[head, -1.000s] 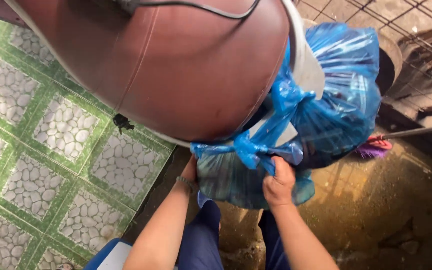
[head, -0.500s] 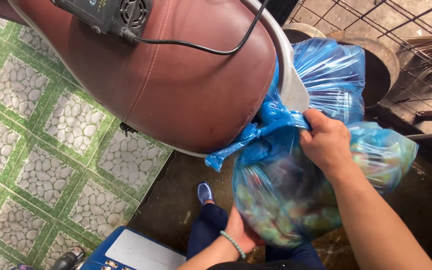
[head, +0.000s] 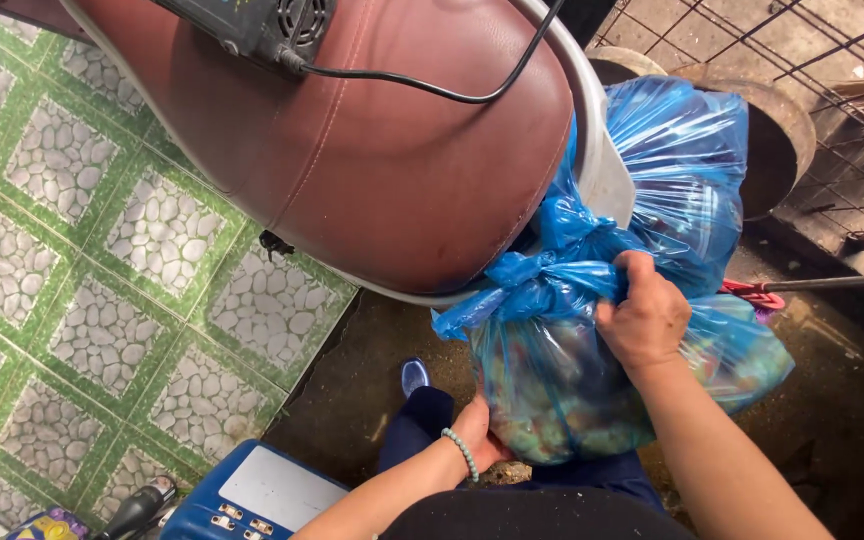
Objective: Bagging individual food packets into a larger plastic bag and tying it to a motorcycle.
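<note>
Right hand (head: 644, 318) is closed in a fist on the knotted neck of the lower blue plastic bag (head: 572, 400), which hangs just right of the brown scooter seat (head: 392, 170). Left hand (head: 480, 432) presses against the bag's underside, fingers hidden. A second blue bag (head: 687, 170) sits farther off, touching the first.

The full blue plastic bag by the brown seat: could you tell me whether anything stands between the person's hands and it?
Nothing visible does. The right hand grips the knotted neck of the full blue plastic bag, and the left hand presses against its underside.
</note>
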